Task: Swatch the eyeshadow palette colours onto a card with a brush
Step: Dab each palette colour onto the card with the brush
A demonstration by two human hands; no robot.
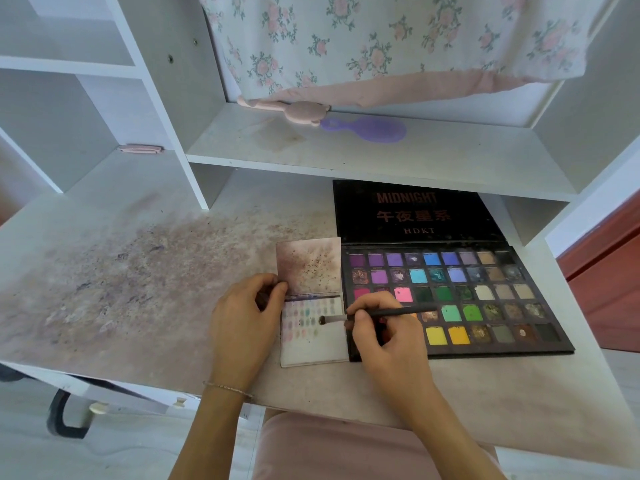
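Observation:
An open black eyeshadow palette (485,299) with several rows of coloured pans lies on the desk at the right, its lid propped up behind. To its left lies a folded white card (311,344) bearing several small pastel swatches. My right hand (384,334) grips a dark-handled brush (377,315); the brush tip touches the card beside the swatches. My left hand (246,317) pinches the card's left edge at the fold, holding it down.
The white desk (138,289) is smeared with powder stains on its left part. A shelf above holds a purple hairbrush (367,129) and a pink one (294,110). Floral fabric (381,39) hangs at the back. A pink stool (346,448) is below.

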